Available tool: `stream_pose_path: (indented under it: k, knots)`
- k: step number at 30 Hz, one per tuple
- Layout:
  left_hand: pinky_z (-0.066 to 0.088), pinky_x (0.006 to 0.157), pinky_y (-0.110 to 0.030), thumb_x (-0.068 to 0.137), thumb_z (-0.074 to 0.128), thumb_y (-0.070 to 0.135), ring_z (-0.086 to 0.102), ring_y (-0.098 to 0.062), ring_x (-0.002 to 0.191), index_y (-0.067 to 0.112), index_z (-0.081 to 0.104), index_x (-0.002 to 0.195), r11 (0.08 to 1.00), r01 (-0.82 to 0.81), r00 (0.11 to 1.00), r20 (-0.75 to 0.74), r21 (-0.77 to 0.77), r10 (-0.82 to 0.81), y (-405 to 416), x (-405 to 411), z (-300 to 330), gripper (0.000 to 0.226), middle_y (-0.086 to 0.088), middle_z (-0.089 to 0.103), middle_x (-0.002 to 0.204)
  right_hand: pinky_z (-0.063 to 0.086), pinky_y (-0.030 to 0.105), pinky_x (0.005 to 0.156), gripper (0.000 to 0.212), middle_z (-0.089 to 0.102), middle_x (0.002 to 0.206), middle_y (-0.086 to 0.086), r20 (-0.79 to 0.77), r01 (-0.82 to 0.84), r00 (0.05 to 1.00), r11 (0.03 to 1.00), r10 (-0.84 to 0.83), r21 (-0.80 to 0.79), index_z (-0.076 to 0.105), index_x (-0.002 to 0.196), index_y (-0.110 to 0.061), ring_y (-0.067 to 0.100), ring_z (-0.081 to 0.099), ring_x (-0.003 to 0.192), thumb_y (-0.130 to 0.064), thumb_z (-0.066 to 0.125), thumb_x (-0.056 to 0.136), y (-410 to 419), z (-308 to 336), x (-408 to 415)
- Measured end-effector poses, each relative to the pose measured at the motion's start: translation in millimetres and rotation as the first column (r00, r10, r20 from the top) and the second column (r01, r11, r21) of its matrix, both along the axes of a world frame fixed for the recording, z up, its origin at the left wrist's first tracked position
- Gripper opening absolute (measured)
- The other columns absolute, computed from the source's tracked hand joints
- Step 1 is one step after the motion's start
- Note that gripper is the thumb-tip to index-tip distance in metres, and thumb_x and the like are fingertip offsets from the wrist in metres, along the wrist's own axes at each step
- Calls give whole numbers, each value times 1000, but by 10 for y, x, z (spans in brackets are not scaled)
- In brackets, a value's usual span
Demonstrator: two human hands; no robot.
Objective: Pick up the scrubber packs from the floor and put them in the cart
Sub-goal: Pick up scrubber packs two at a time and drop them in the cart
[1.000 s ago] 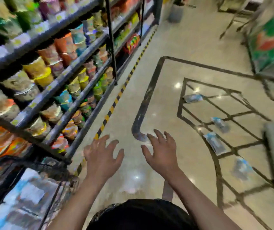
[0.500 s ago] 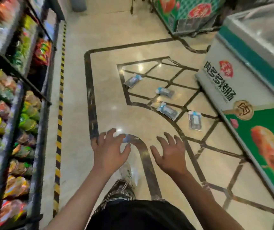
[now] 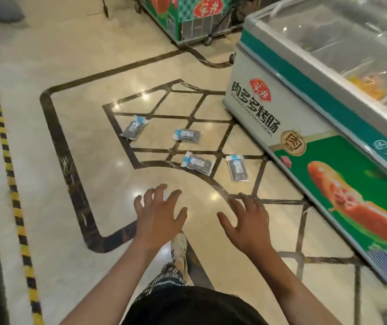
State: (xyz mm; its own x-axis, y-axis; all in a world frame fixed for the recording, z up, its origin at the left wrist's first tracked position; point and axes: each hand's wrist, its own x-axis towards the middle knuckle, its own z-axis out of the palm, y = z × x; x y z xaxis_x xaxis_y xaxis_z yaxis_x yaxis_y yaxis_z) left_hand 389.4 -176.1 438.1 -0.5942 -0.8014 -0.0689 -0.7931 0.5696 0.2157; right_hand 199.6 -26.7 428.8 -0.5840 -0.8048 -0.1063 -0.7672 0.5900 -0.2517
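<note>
Several scrubber packs lie flat on the shiny tiled floor ahead of me: clear bags with dark contents and blue-white labels. One pack [image 3: 134, 128] lies farthest left, another pack [image 3: 187, 135] to its right, a third pack [image 3: 197, 163] nearer me, and one more pack [image 3: 237, 168] beside the freezer. My left hand [image 3: 158, 215] and my right hand [image 3: 246, 222] hover spread and empty above the floor, short of the packs. The cart is out of view.
A chest freezer [image 3: 309, 127] with a glass lid stands along the right side. Another display unit [image 3: 183, 17] stands at the back. A yellow-black floor stripe [image 3: 12, 184] and a shelf base run along the left. My foot [image 3: 179, 252] steps forward below my hands.
The view has swung right, away from the shelves and cart, and moved closer to the packs. Both hands stay open and empty in front of me.
</note>
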Motion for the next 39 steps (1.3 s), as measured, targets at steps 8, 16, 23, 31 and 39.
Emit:
stream_pose_path:
  k: [8,16,23,31,39]
  knots:
    - [30,111,-62,88,39,63,44,-36,139,36,60,136,985,153,988,17,74,-155,-1015,-1025,-59,58,-7,50,151,44,55,106,63,61,146,8,-84,128,988,992,-127,11,69,132,-26,43,51,133,-68,45,93,-742,181,-822]
    - [32,112,-63,88,44,61,40,-39,141,34,55,139,960,259,962,56,109,-266,-1577,-1954,-149,59,-9,44,154,44,58,106,64,64,141,10,-25,314,949,948,-315,-55,70,129,-22,49,54,128,-67,45,91,-904,45,-1592]
    - [39,103,-62,85,44,58,52,-41,130,24,63,131,964,214,964,128,155,-234,-1803,-2935,-329,61,-15,52,145,40,58,109,74,58,149,10,51,298,952,953,-301,62,64,139,-23,49,47,136,-70,37,89,-1124,-123,-2691]
    - [36,107,-62,82,39,65,48,-39,134,30,60,138,973,9,970,233,232,-64,-1954,-4141,-560,69,-12,52,148,32,57,116,67,45,161,8,131,167,972,967,-194,193,51,150,-30,44,36,146,-66,46,95,-1552,-318,-4238]
    - [32,111,-61,96,52,57,43,-39,140,28,50,146,950,-52,948,313,307,-50,-2330,-4852,-1129,58,-13,45,155,41,57,107,63,57,150,10,149,88,982,982,-113,165,59,142,-24,45,48,135,-63,52,93,-2261,-1101,-4981]
